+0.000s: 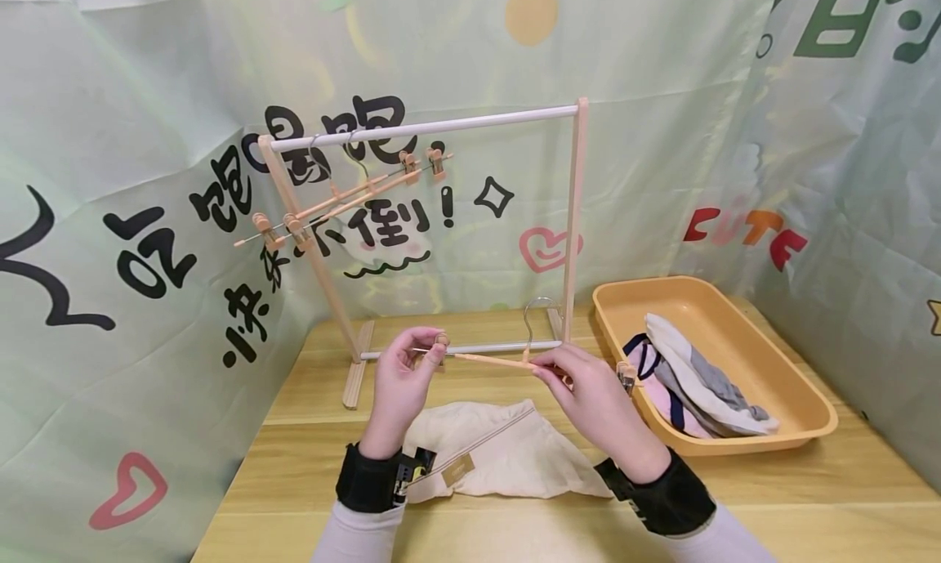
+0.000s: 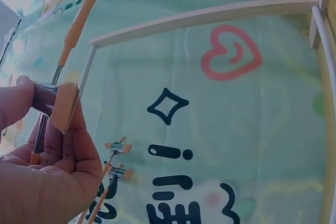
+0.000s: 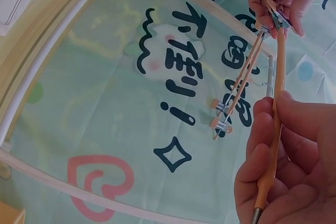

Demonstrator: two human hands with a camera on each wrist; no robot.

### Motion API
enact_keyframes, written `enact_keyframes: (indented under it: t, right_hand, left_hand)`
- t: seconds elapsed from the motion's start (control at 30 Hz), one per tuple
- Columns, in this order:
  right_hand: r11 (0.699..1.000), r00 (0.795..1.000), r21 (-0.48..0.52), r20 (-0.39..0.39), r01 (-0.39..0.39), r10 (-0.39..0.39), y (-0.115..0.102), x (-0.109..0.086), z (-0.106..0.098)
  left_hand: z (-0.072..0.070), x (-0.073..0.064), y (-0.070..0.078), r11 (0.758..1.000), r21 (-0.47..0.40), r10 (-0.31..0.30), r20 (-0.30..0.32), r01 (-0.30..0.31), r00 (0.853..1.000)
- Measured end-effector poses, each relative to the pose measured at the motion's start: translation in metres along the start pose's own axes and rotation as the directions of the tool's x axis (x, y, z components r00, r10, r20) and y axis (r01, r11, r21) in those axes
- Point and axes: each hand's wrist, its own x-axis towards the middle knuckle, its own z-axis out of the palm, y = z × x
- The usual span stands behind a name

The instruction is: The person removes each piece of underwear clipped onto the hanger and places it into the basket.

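A clip hanger with a metal hook is held level between both hands. The left hand pinches one clip at the hanger's left end, thumb on the clip and fingers curled behind the bar. Near the hook, the right hand grips the peach bar between thumb and fingers. The other clip shows just past the right hand. Below the hands, a cream cloth garment with a stitched edge and a tan label lies on the table.
Behind the hands stands a small garment rack with two clip hangers on its left side. To the right, an orange tray contains folded grey, white and pink clothes. A printed cloth backdrop surrounds the wooden table.
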Motion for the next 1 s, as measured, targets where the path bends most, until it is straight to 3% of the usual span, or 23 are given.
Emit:
enact_keyframes:
  t: [0.13, 0.27, 0.33, 0.53, 1.0]
  right_hand:
    - [1.0, 1.0, -0.007, -0.01, 0.009, -0.009, 0.001, 0.001, 0.0]
    - [1.0, 1.0, -0.019, -0.018, 0.018, -0.019, 0.002, 0.002, 0.0]
    - [0.999, 1.0, -0.025, -0.02, 0.023, -0.023, 0.002, 0.002, 0.0]
    - [0.999, 0.999, -0.036, -0.02, 0.04, -0.04, 0.002, 0.002, -0.002]
    - [0.994, 0.992, -0.031, -0.065, 0.107, -0.109, 0.005, 0.003, -0.005]
  left_hand:
    - [0.002, -0.001, 0.015, 0.999, 0.034, -0.025, 0.017, 0.024, 1.0]
    - [0.0, -0.001, 0.014, 0.998, 0.059, -0.018, 0.044, 0.016, 0.999]
    - [-0.003, 0.001, 0.006, 0.998, 0.061, -0.023, 0.064, 0.019, 0.998]
    - [-0.009, 0.002, 0.004, 0.989, 0.114, -0.104, 0.114, 0.091, 0.988]
    - [-0.012, 0.002, 0.006, 0.992, 0.055, -0.121, 0.14, 0.115, 0.983]
